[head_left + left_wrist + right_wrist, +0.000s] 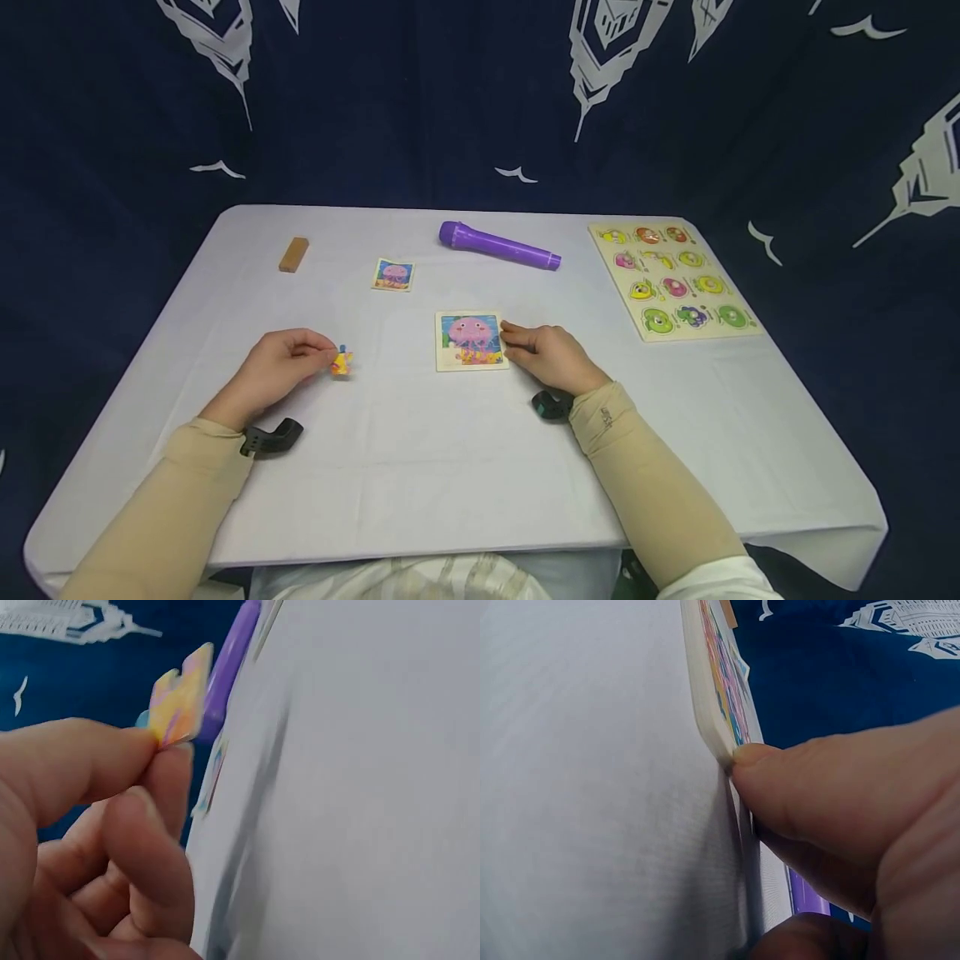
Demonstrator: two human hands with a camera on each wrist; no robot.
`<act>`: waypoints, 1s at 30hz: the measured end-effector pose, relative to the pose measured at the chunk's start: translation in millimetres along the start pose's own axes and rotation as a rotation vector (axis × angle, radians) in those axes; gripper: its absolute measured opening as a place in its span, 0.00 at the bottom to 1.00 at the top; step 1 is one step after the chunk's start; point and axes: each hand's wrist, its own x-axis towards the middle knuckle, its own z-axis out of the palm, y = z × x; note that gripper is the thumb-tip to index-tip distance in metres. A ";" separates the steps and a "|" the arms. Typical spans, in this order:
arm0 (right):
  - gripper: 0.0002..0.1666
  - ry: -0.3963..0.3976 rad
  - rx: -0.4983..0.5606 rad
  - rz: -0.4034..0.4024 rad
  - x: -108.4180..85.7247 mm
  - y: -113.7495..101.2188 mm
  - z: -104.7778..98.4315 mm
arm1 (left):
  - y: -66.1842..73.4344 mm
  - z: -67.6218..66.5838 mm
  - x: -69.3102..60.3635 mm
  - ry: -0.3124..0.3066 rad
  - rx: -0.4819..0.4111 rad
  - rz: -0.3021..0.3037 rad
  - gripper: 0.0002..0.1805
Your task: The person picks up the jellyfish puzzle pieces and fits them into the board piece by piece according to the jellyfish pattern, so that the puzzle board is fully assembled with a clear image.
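Note:
My left hand (281, 367) pinches a small yellow and pink jigsaw piece (342, 363) with a blue tab between thumb and index finger. In the left wrist view this piece (178, 701) is held up above the tabletop, its notched edge on top. To its right lies a square wooden puzzle board (471, 367) with a pink jellyfish picture; a pale gap shows at the picture's lower left. My right hand (551, 354) holds the board's right edge. The right wrist view shows the thumb against the corner of the board (701, 697); the other fingertips are hidden.
A small jellyfish picture card (393, 275) lies behind the board. Farther back are a wooden block (293, 255) at left and a purple toy microphone (502, 246). A fruit-picture board (667, 279) lies at the back right of the white-covered table (420, 483).

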 end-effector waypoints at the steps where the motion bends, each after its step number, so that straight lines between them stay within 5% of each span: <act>1: 0.22 -0.002 0.002 0.001 -0.2 0.1 -0.2 | 1.8 1.8 1.0 0.002 -0.011 -0.006 0.15; 9: 0.23 -0.010 0.016 0.017 -0.7 1.3 -0.8 | 28.3 21.8 12.2 -0.029 -0.108 -0.025 0.14; 20: 0.23 -0.010 -0.004 0.006 0.0 -0.7 -0.8 | 72.1 61.0 38.6 -0.064 -0.111 -0.015 0.10; 30: 0.22 -0.015 -0.001 0.012 -0.4 0.7 -0.9 | 90.2 100.5 56.1 -0.083 -0.057 0.073 0.08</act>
